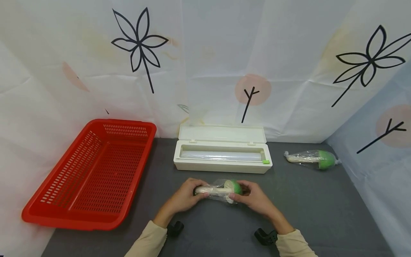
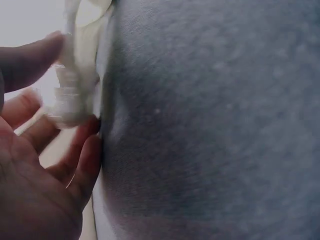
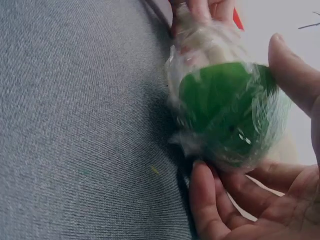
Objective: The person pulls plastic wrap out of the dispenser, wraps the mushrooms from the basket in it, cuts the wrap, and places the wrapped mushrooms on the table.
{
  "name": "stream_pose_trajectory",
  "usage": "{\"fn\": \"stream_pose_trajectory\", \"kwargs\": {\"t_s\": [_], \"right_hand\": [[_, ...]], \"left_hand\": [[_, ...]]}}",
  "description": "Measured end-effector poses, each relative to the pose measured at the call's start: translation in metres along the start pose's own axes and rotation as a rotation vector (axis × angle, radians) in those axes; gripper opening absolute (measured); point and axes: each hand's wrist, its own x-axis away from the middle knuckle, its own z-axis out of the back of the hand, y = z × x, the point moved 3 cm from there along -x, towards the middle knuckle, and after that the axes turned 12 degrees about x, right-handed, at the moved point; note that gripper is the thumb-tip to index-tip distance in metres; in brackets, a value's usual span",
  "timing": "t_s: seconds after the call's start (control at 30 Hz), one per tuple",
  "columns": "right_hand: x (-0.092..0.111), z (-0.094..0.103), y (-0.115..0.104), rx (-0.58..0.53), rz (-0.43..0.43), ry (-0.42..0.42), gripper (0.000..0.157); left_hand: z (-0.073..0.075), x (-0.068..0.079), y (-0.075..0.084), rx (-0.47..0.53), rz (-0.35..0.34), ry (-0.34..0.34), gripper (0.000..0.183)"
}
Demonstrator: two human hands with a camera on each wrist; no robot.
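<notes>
A bundle (image 1: 216, 191) in clear plastic film, with a pale stick and a rounded green end, is held low over the dark table between both hands. My left hand (image 1: 184, 194) grips its pale left end between thumb and fingers; in the left wrist view that end (image 2: 75, 95) is blurred. At the other end, my right hand (image 1: 255, 198) has its thumb on one side of the green part (image 3: 225, 107) and its fingers around the opposite side. Crinkled film shows over the green surface in the right wrist view.
Behind the hands stands a white cling film dispenser (image 1: 221, 167), lid up, a film roll (image 1: 221, 155) inside. A red slotted basket (image 1: 126, 210) sits at left. Another film-wrapped bundle with a green end (image 1: 326, 160) lies at far right. Patterned white cloth (image 1: 208, 53) rises along the back.
</notes>
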Motion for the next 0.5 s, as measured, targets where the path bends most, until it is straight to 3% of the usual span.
{"fn": "stream_pose_trajectory", "kwargs": {"t_s": [0.13,0.23,0.37,0.5], "right_hand": [[0.001,0.0,-0.004,0.104,-0.005,0.061,0.058],[0.001,0.001,-0.005,0.165,-0.026,0.096,0.057],[0.0,0.0,-0.002,0.201,-0.05,0.102,0.059],[-0.001,-0.001,0.001,0.223,-0.053,0.101,0.059]], "left_hand": [[-0.002,0.002,0.004,-0.154,-0.079,0.007,0.023],[-0.003,0.002,0.006,-0.216,-0.086,0.013,0.027],[-0.003,0.009,0.007,-0.313,-0.02,0.02,0.047],[-0.002,0.025,0.01,-0.453,0.111,0.052,0.078]]}}
